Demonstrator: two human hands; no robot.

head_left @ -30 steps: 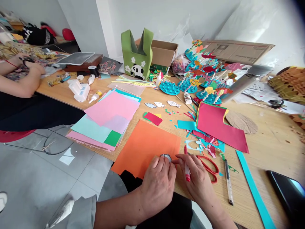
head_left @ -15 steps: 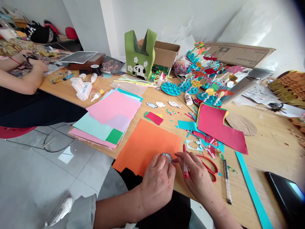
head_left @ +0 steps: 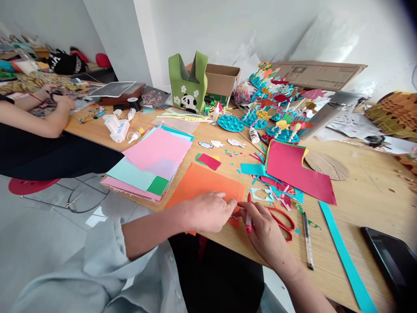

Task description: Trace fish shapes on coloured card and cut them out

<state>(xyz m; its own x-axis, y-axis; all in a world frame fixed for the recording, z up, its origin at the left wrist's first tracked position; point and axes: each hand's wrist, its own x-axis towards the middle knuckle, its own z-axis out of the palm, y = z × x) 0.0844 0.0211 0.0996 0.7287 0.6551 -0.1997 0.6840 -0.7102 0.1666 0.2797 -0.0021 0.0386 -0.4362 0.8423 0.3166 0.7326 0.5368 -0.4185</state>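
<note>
My right hand point(head_left: 260, 219) is closed, with a red marker point(head_left: 249, 213) upright between its fingers. Its fingertips reach the right edge of an orange paper sheet point(head_left: 198, 182). From the left, my left hand point(head_left: 211, 211) lies over that sheet, index finger bent down, another finger lifted. Beneath it sits a small paper fish point(head_left: 233, 216), mostly covered; only a sliver shows between the two hands. Red-handled scissors point(head_left: 286, 221) lie just right of my right hand, partly hidden by it.
Coloured papers point(head_left: 156, 150) are stacked left. Paper fish cutouts point(head_left: 235, 142), scraps point(head_left: 260, 193) and red paper point(head_left: 286, 163) lie beyond my hands. A pen point(head_left: 307, 243), blue strip point(head_left: 345, 256) and phone point(head_left: 387, 261) are right. Another person's hand point(head_left: 61, 100) works at far left.
My left hand has turned from a curled, knuckles-forward grip to lying sideways across the orange sheet, covering more of the fish. The right hand keeps the marker. The view has shifted slightly.
</note>
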